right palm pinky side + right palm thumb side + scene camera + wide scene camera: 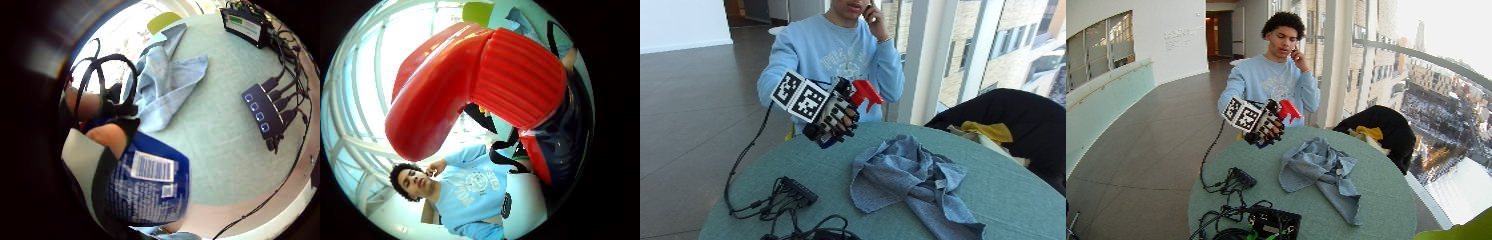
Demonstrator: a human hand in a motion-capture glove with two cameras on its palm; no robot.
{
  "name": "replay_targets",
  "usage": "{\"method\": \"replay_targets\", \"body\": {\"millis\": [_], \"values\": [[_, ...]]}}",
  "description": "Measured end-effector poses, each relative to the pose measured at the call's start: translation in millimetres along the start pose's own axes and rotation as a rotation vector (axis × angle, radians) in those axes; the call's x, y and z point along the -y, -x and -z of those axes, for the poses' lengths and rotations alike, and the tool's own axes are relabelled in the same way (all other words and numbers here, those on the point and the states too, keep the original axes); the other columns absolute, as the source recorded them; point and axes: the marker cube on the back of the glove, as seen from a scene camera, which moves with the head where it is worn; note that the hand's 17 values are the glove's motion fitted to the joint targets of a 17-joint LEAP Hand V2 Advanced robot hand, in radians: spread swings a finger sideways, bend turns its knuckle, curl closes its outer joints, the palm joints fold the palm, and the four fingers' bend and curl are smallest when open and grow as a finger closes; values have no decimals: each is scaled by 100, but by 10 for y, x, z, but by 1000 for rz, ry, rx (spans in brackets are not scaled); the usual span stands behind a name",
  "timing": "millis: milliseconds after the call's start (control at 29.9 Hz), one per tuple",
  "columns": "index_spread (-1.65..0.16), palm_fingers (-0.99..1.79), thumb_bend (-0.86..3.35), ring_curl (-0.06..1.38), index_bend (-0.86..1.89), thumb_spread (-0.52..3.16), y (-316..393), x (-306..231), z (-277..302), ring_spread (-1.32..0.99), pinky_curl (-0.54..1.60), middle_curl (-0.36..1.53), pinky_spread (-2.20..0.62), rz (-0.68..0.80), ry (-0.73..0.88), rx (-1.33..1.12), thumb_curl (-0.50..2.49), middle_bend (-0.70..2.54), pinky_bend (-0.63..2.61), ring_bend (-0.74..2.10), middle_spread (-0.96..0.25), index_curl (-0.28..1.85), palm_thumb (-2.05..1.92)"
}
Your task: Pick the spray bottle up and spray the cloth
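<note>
Starting at the left of the outside view, a black hub (798, 189) with its cables lies on the round green desk (1013, 200), and above the desk's near-left edge the right hand (833, 117) hangs in the air with its fingers (842, 121) curled round the spray bottle (863, 95) — the bottle is lifted, not standing on the desk. Its red trigger head sticks up above the knuckles and its nozzle appears to face rightward, while the dark blue body shows below the palm; in the little-finger palm view the labelled body fills the near side, with the cloth (913, 180) beyond it. The bottle's long axis looks roughly upright, perhaps tilted a little. Further right, the blue cloth lies crumpled on the middle of the desk, below and to the right of the hand and well apart from it. That is the relation the next move turns on — the nozzle likely needs to tip down and rightward toward the cloth before the trigger is squeezed. Whether a finger already rests on the trigger cannot be told.
</note>
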Motion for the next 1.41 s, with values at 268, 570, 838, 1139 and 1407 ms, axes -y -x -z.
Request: {"method": "replay_targets", "body": {"millis": [268, 570, 838, 1139, 1407], "values": [[-18, 116, -3, 40, 16, 71, 4, 22, -170, -3, 36, 46, 19, -15, 67, -7, 61, 20, 23, 53, -9, 42, 92], [-18, 116, -3, 40, 16, 71, 15, 92, -127, -3, 36, 46, 19, -21, 71, -36, 62, 20, 23, 53, -9, 43, 92], [-17, 116, -3, 40, 17, 70, 21, 136, -152, -2, 36, 46, 18, -25, 92, -33, 63, 19, 23, 54, -9, 44, 92], [-17, 116, -3, 40, 16, 70, 11, 135, -263, -2, 37, 46, 17, -33, 112, -44, 64, 19, 23, 55, -9, 44, 92], [-17, 116, -3, 40, 17, 69, 24, 161, -329, -2, 37, 46, 17, -26, 137, -58, 64, 19, 22, 56, -9, 45, 92]]}}
